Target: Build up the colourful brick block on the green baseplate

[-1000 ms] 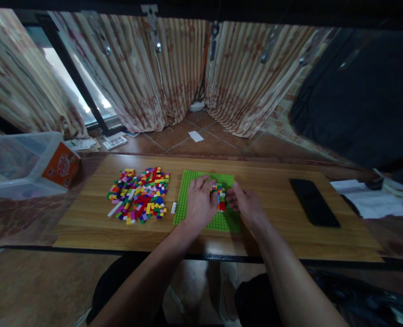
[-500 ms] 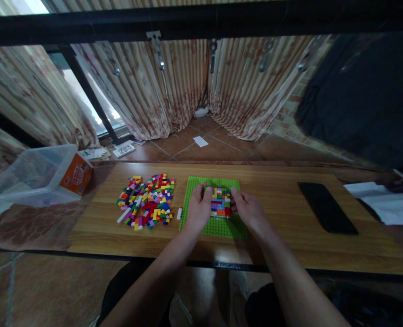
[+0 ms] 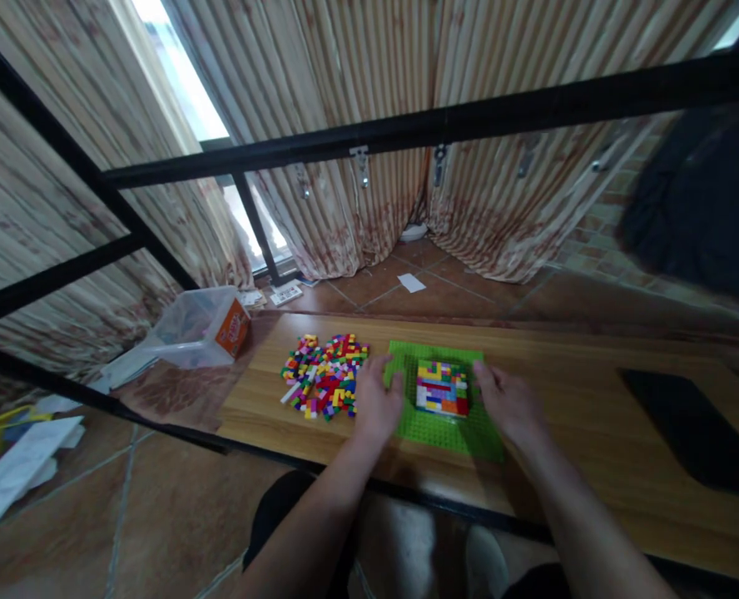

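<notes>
Green baseplate [image 3: 432,430] partly behind left hand [image 3: 377,405], black slab [image 3: 697,433] cropped right

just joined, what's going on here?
A person has both hands around a green baseplate bearing a block of coloured bricks. The left hand is open, beside a pile of loose bricks; the right hand is by the plate's right edge, its grip unclear. Neither hand is on the block.

Single head-worn view, facing forward and down.
Bench [image 3: 585,399] near, across lower frame; curtains [image 3: 357,75] farther, upper frame.
</notes>
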### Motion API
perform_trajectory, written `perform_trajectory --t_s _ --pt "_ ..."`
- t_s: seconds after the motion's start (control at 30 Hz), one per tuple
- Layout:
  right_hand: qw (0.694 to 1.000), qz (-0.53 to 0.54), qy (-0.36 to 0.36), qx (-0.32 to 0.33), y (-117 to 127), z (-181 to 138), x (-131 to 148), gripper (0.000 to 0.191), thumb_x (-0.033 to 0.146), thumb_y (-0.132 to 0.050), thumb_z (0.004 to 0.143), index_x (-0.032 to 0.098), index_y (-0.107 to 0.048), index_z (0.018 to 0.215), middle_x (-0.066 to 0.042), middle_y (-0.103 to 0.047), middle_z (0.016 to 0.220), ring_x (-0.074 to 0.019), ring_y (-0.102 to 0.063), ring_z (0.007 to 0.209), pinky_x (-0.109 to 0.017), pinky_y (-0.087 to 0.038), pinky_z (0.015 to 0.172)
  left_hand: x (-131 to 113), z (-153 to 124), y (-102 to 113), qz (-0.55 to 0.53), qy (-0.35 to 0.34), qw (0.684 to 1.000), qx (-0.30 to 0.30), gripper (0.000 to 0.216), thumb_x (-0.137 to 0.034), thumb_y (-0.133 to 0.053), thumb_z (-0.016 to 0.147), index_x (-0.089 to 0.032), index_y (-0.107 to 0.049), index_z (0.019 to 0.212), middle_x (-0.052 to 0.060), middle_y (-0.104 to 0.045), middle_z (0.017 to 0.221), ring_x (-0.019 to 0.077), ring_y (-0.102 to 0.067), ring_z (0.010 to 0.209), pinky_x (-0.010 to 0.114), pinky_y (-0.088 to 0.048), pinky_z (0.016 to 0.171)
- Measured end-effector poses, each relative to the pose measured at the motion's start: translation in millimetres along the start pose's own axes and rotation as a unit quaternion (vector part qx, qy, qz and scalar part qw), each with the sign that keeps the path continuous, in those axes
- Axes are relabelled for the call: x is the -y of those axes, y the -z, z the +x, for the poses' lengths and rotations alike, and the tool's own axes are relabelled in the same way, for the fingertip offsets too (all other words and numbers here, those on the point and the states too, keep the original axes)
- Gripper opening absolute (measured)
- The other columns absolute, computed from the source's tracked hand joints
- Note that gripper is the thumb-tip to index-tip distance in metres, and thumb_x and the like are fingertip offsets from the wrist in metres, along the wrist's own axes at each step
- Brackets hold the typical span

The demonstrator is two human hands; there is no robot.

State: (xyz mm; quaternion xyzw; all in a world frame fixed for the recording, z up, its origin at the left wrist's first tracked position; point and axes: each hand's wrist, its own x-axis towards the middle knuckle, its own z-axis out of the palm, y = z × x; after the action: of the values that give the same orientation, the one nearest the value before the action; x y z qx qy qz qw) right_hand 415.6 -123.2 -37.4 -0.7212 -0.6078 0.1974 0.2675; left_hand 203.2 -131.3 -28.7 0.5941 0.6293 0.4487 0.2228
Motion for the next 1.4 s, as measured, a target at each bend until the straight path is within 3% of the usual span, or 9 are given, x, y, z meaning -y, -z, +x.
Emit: perform_trajectory --t_s 0.13,0.3,0.43,0.7,0.9,1.03,1.23,1.4 --pt "1.000 0.002 0.005 -0.012 9 -6 0 0.059 0.055 -0.027 0.097 0.018 -0.072 0.092 -0.013 -0.074 0.083 -0.0231 -0.068 0.072 -0.031 -0.045 0.067 11 -5 37 0.169 -0.055 0.983 0.048 0.032 -0.010 -0.057 0.078 -0.014 -0.066 0.108 0.013 -0.066 0.106 0.0256 -0.062 0.103 0.042 -0.050 0.094" --pt "0.999 0.001 0.015 -0.030 17 -9 -2 0.052 0.051 -0.030 0.097 0.019 -0.070 0.086 -0.010 -0.072 0.073 -0.0217 -0.065 0.067 -0.030 -0.043 0.063 16 -21 40 0.290 -0.108 0.947 0.090 0.028 -0.007 -0.051 0.082 -0.014 -0.066 0.104 0.014 -0.065 0.112 0.0270 -0.059 0.109 0.043 -0.047 0.098" --pt "1.000 -0.008 0.020 -0.019 22 -11 -4 0.049 0.047 -0.031 0.097 0.018 -0.068 0.085 -0.010 -0.070 0.071 -0.0215 -0.064 0.067 -0.030 -0.041 0.064 17 -28 33 0.308 -0.117 0.935 0.132 0.027 -0.003 -0.047 0.084 -0.015 -0.067 0.099 0.013 -0.067 0.106 0.0248 -0.060 0.104 0.040 -0.048 0.096" --pt "0.999 -0.001 0.050 -0.007 25 -12 -2 0.044 0.044 -0.035 0.097 0.017 -0.069 0.091 -0.011 -0.073 0.082 -0.0224 -0.066 0.075 -0.030 -0.041 0.067 17 -30 31 0.275 -0.101 0.951 0.101 0.027 -0.005 -0.045 0.087 -0.016 -0.068 0.098 0.011 -0.067 0.107 0.0228 -0.061 0.105 0.038 -0.049 0.096" --pt "0.997 0.028 0.065 -0.015 25 -14 5 0.043 0.044 -0.037 0.097 0.019 -0.071 0.095 -0.010 -0.075 0.086 -0.0223 -0.068 0.079 -0.030 -0.043 0.069 17 -36 30 0.174 -0.063 0.981 0.065 0.031 -0.005 -0.046 0.086 -0.017 -0.070 0.102 0.010 -0.069 0.103 0.0210 -0.064 0.100 0.035 -0.050 0.091" --pt "0.997 0.038 0.066 -0.008 26 -15 6 0.037 0.041 -0.041 0.096 0.019 -0.071 0.095 -0.009 -0.075 0.085 -0.0213 -0.067 0.076 -0.030 -0.043 0.068 12 -32 24 0.006 0.029 0.999 0.038 0.024 -0.011 -0.054 0.081 -0.016 -0.073 0.096 0.008 -0.073 0.096 0.0192 -0.067 0.091 0.031 -0.051 0.084" --pt "0.996 0.039 0.080 0.003 26 -13 -1 0.034 0.036 -0.043 0.095 0.019 -0.072 0.094 -0.009 -0.075 0.085 -0.0220 -0.067 0.078 -0.030 -0.043 0.069 -9 -20 5 -0.235 0.152 0.960 0.028 0.023 -0.027 -0.071 0.068 -0.013 -0.073 0.086 0.003 -0.070 0.076 0.0110 -0.059 0.066 0.022 -0.044 0.063" --pt "0.995 0.038 0.088 0.013 24 -11 -3 0.031 0.035 -0.046 0.095 0.019 -0.072 0.093 -0.009 -0.074 0.085 -0.0207 -0.066 0.076 -0.030 -0.042 0.067 -21 -14 -10 -0.264 0.166 0.950 0.035 0.023 -0.028 -0.072 0.065 -0.011 -0.071 0.081 0.000 -0.065 0.067 0.0078 -0.054 0.059 0.021 -0.042 0.059"
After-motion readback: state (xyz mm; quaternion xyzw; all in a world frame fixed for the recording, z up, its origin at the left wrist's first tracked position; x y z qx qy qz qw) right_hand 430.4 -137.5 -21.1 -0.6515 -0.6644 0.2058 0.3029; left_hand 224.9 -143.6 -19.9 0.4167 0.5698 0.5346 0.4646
